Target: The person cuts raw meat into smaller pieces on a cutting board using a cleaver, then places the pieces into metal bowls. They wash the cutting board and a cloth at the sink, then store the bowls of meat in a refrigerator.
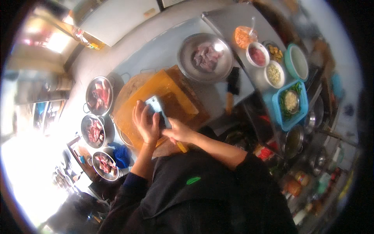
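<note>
My right hand (180, 130) grips a kitchen knife (167, 120), with the yellow end of its handle showing below the fist. The broad metal blade tilts up over a yellow cutting board (172, 90) and catches the light. Beside the blade is my left hand (147, 122), fingers spread and palm turned towards the blade's flat. Whether the palm touches the metal is hard to tell. Under the yellow board lies a round wooden chopping block (125, 87), and a darker brown board edge (201, 109) sticks out at its right.
Pots of cut meat (100, 95) (93, 131) (103, 166) line the left side, near a blue cloth (121, 155). A steel bowl of meat pieces (206, 57) and a dark cleaver (233, 87) sit right of the boards. Farther right stand small bowls (274, 74) and a blue basket (305, 102).
</note>
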`<state>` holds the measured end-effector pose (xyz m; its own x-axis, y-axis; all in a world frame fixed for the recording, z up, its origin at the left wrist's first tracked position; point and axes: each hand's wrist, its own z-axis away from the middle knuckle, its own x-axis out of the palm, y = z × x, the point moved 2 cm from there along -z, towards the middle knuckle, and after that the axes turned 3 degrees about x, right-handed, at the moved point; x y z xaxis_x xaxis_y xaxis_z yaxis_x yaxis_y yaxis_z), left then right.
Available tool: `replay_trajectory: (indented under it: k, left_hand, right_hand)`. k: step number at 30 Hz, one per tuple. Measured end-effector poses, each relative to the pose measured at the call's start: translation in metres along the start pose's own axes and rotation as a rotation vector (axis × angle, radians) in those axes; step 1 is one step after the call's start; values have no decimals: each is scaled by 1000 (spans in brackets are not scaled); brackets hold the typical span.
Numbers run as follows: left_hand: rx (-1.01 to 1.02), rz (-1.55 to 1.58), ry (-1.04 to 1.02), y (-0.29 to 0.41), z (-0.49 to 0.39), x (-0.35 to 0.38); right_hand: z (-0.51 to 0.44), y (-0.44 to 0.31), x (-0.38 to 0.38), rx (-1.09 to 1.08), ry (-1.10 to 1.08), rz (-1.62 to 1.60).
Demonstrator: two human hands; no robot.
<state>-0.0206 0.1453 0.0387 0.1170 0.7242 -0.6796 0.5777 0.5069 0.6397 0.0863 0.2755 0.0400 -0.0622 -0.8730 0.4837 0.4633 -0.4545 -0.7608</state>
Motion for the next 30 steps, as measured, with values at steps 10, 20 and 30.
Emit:
replay_trajectory:
  k: [10, 20, 30]
  left_hand:
    - [104, 111, -272, 108, -180, 155]
    - [-135, -38, 149, 15, 2, -20]
    - [-705, -528, 230, -156, 180, -135]
  right_hand:
    - [86, -94, -178, 48, 936, 8]
    - [108, -57, -152, 33, 845, -7]
    - [48, -53, -63, -119, 596, 736]
